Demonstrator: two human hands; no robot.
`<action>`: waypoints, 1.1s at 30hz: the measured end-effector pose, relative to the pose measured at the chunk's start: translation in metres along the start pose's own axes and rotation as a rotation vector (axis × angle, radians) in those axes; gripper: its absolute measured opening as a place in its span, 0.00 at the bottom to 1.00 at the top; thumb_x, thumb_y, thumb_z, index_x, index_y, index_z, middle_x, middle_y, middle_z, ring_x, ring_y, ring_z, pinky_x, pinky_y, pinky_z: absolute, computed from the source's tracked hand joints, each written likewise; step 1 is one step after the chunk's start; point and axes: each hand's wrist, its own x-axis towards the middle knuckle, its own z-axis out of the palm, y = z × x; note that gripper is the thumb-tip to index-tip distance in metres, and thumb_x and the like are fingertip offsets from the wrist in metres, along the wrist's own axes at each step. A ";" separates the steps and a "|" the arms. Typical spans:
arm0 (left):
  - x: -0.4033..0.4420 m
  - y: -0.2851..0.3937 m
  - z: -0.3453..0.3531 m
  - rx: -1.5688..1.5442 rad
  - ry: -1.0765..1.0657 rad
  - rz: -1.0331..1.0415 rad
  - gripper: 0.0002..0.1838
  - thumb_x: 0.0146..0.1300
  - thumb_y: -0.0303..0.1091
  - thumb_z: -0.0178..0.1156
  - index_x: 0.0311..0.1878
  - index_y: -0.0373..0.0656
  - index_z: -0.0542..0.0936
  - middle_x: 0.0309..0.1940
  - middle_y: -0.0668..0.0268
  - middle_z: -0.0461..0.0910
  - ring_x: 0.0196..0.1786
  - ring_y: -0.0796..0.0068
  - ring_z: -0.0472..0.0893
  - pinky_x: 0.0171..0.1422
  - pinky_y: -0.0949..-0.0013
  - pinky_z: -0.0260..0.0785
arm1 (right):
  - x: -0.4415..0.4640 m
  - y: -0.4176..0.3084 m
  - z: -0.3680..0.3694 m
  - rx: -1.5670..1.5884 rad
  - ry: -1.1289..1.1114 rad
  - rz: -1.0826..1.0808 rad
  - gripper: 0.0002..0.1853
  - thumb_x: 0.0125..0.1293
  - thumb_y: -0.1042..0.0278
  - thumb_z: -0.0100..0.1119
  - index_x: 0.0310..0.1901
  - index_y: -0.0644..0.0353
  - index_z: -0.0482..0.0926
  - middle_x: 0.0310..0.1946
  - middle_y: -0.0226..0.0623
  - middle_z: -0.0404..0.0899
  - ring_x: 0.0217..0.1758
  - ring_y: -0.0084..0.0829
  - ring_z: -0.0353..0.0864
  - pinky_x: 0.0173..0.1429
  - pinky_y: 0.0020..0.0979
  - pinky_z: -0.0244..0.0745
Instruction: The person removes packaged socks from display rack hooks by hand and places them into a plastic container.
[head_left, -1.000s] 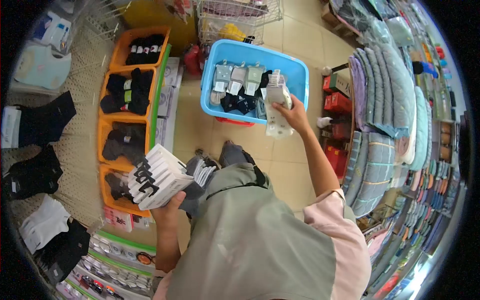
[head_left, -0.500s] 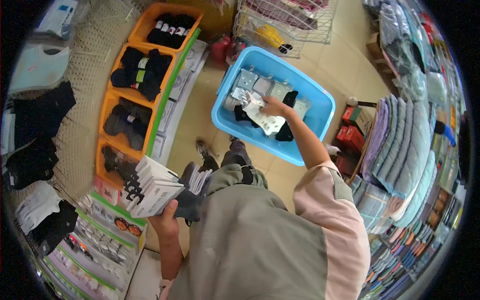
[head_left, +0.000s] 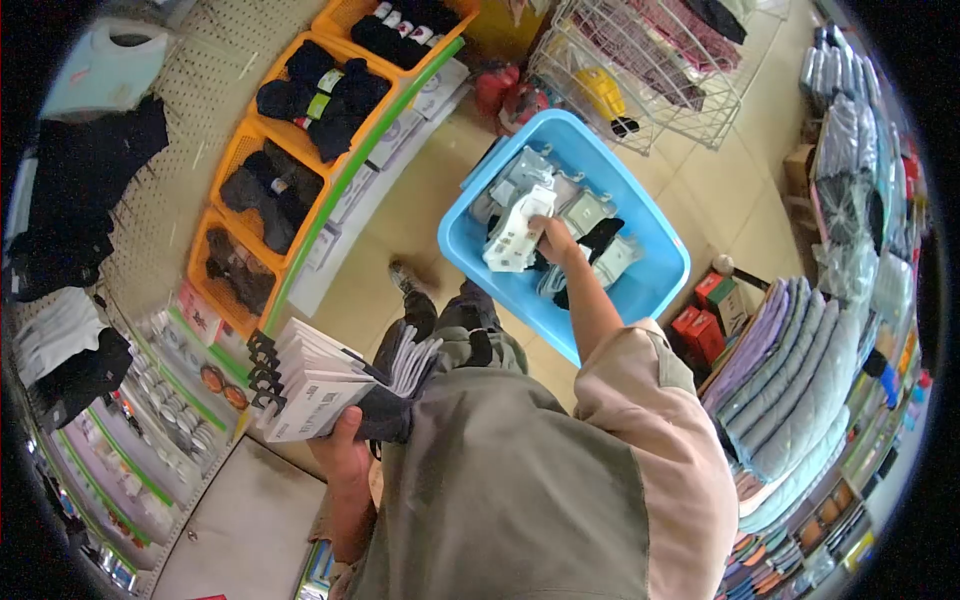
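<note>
In my left hand (head_left: pixel 345 455) is a fanned bundle of carded socks (head_left: pixel 318 392), white cards with black hooks at the left and grey and white sock ends at the right. My left fingers are closed round the bundle's lower edge. My right hand (head_left: pixel 556 240) reaches into a blue plastic tub (head_left: pixel 645 285) and pinches a pair of white socks (head_left: pixel 516 232) with small patterns. Under and beside them lie several grey, white and black sock packs (head_left: pixel 588 212), some with clear hooks. The held pair partly covers the packs below.
Orange baskets (head_left: pixel 240 145) of dark socks line a green-edged shelf at left. A wire rack (head_left: pixel 650 70) stands beyond the tub. Folded quilted goods (head_left: pixel 790 370) are stacked at right, near red boxes (head_left: pixel 697 333). A white cabinet top (head_left: pixel 235 525) is at lower left.
The view has turned, so the tub appears further right and lower. My right hand has moved the white socks left within the tub. My left hand still holds the bundle.
</note>
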 end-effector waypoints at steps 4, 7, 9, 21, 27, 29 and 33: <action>-0.005 -0.008 0.001 0.003 0.028 -0.023 0.36 0.51 0.21 0.69 0.64 0.38 0.67 0.55 0.61 0.75 0.57 0.65 0.75 0.65 0.61 0.67 | -0.005 0.004 0.012 0.288 -0.047 0.028 0.20 0.52 0.77 0.51 0.50 0.67 0.73 0.48 0.44 0.77 0.52 0.46 0.78 0.64 0.48 0.70; -0.007 -0.007 0.001 0.014 0.031 -0.055 0.35 0.51 0.19 0.68 0.65 0.38 0.67 0.56 0.60 0.74 0.58 0.63 0.75 0.65 0.60 0.67 | -0.007 0.001 0.036 0.429 -0.072 0.007 0.19 0.50 0.77 0.50 0.47 0.66 0.74 0.47 0.44 0.76 0.54 0.47 0.76 0.66 0.53 0.68; -0.007 -0.010 -0.001 -0.005 0.027 -0.057 0.36 0.51 0.19 0.67 0.65 0.38 0.67 0.56 0.60 0.74 0.58 0.63 0.75 0.65 0.59 0.67 | 0.000 0.004 0.049 0.469 -0.090 -0.002 0.17 0.50 0.77 0.50 0.45 0.65 0.74 0.44 0.43 0.76 0.54 0.46 0.76 0.65 0.52 0.69; -0.025 -0.008 0.018 0.208 0.098 -0.152 0.44 0.49 0.13 0.63 0.70 0.41 0.57 0.64 0.58 0.66 0.64 0.59 0.70 0.71 0.58 0.63 | 0.075 0.035 0.046 0.129 0.391 -0.027 0.21 0.59 0.70 0.68 0.51 0.69 0.75 0.47 0.44 0.78 0.50 0.42 0.78 0.54 0.45 0.74; -0.008 -0.008 0.032 0.146 -0.013 -0.152 0.38 0.49 0.13 0.62 0.67 0.37 0.64 0.59 0.57 0.72 0.60 0.61 0.74 0.68 0.58 0.66 | 0.058 0.051 0.027 -0.185 0.372 -0.030 0.24 0.56 0.58 0.75 0.42 0.72 0.79 0.31 0.39 0.80 0.32 0.35 0.80 0.34 0.40 0.75; -0.001 -0.005 0.042 0.157 -0.091 -0.115 0.38 0.50 0.13 0.62 0.67 0.37 0.64 0.59 0.58 0.72 0.59 0.61 0.75 0.67 0.60 0.67 | 0.029 0.046 0.026 -0.601 0.400 -0.043 0.24 0.60 0.54 0.70 0.41 0.73 0.80 0.31 0.39 0.82 0.31 0.32 0.80 0.37 0.37 0.75; 0.018 -0.012 0.069 0.117 -0.208 -0.025 0.35 0.49 0.18 0.69 0.63 0.35 0.69 0.55 0.60 0.77 0.56 0.67 0.78 0.63 0.64 0.68 | -0.042 0.037 0.047 -0.571 0.284 -0.419 0.25 0.69 0.49 0.58 0.42 0.72 0.83 0.34 0.39 0.85 0.32 0.26 0.79 0.43 0.32 0.75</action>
